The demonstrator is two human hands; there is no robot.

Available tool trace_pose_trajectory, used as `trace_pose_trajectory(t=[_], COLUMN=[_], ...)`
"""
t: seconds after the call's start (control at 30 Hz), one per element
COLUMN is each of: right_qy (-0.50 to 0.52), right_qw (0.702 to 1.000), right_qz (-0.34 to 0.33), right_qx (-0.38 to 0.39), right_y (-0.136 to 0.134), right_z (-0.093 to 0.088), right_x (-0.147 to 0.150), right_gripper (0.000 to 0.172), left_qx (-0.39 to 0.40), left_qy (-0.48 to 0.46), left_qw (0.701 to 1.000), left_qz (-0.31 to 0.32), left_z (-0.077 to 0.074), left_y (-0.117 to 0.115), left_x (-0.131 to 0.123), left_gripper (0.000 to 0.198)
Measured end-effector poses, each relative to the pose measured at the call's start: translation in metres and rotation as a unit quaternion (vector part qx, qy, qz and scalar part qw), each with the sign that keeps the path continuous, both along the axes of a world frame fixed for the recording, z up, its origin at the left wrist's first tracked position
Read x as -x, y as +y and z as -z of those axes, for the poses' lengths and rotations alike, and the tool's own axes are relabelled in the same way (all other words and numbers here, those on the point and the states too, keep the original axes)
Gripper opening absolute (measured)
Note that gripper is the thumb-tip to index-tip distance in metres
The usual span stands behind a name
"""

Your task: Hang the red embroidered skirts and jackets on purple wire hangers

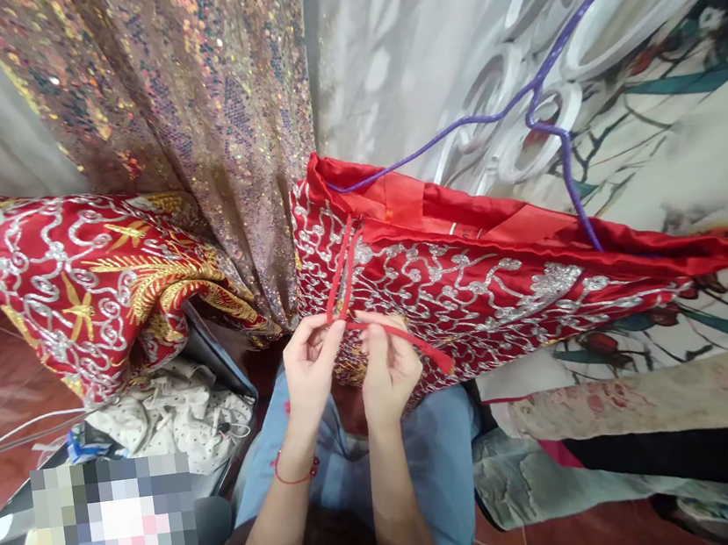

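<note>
A red garment (pixel 450 272) with silver and gold embroidery hangs in front of me from a purple hanger (pixel 452 127). Red fabric ties (pixel 345 266) run down from its upper left edge to my hands. My left hand (pixel 313 358) pinches the ties between thumb and fingers. Close beside it, my right hand (pixel 388 360) is closed on the same ties, and a loose red end sticks out past it to the lower right. The fingers nearly meet where the ties cross; whether a knot is there I cannot tell.
Another red embroidered cloth (pixel 79 281) lies draped at the left, over a holder with dotted white fabric (pixel 169 411). Sequined cloth (pixel 185 109) hangs behind. A floral-patterned garment (pixel 704 125) hangs at the right, with folded clothes (pixel 561 474) below.
</note>
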State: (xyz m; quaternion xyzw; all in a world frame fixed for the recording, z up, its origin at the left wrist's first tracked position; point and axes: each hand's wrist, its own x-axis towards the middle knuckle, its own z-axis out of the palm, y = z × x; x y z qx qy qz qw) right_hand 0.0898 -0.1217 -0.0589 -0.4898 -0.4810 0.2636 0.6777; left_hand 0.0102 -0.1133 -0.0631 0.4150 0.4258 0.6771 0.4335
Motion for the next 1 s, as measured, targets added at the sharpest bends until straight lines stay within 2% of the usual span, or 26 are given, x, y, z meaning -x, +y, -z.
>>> trace_pose_trajectory(t=[0.1,0.23,0.37,0.5,0.6,0.7,0.77,0.8,0.87,0.97,1.0], right_qy=[-0.151,-0.298,-0.33,-0.303,-0.332,-0.429,-0.473,-0.478,-0.446,-0.31,-0.248], right_qw=[0.987,0.952,0.939,0.945,0.936,0.891,0.86,0.856,0.874,0.935,0.954], right_qz=[-0.045,-0.053,-0.043,-0.109,-0.119,-0.132,-0.146,-0.148,-0.156,-0.171,-0.168], right_qx=[-0.038,0.034,0.09,0.052,0.02,0.075,0.123,0.133,0.113,0.031,0.007], right_y=[0.01,0.023,0.028,0.029,0.029,0.026,0.025,0.024,0.023,0.023,0.024], right_z=[-0.023,-0.043,-0.05,-0.051,-0.05,-0.05,-0.051,-0.051,-0.051,-0.047,-0.045], right_x=[-0.004,-0.007,-0.013,-0.019,-0.019,-0.02,-0.023,-0.024,-0.028,-0.031,-0.032], right_gripper=[0.028,0.034,0.033,0.004,0.023,0.016,0.028,0.034,0.036,0.024,0.026], left_qx=[-0.008,-0.018,-0.034,-0.027,-0.02,-0.02,-0.024,-0.024,-0.022,-0.012,-0.01], left_qy=[0.013,0.024,0.039,0.047,0.047,0.056,0.053,0.05,0.042,0.029,0.027], left_qw=[1.0,0.998,0.995,0.997,0.997,0.997,0.997,0.997,0.998,0.999,0.999], left_qz=[-0.013,-0.058,-0.082,-0.056,-0.05,-0.05,-0.049,-0.048,-0.044,-0.033,-0.03], left_z=[-0.001,0.0,0.003,0.006,0.006,0.006,0.006,0.006,0.006,0.006,0.005], left_y=[-0.004,-0.009,-0.009,-0.009,-0.009,-0.008,-0.007,-0.007,-0.006,-0.006,-0.006], left_x=[0.0,0.001,0.003,0.003,0.004,0.006,0.008,0.008,0.008,0.006,0.006], left_gripper=[0.02,0.02,0.019,0.016,0.016,0.017,0.018,0.018,0.02,0.022,0.023])
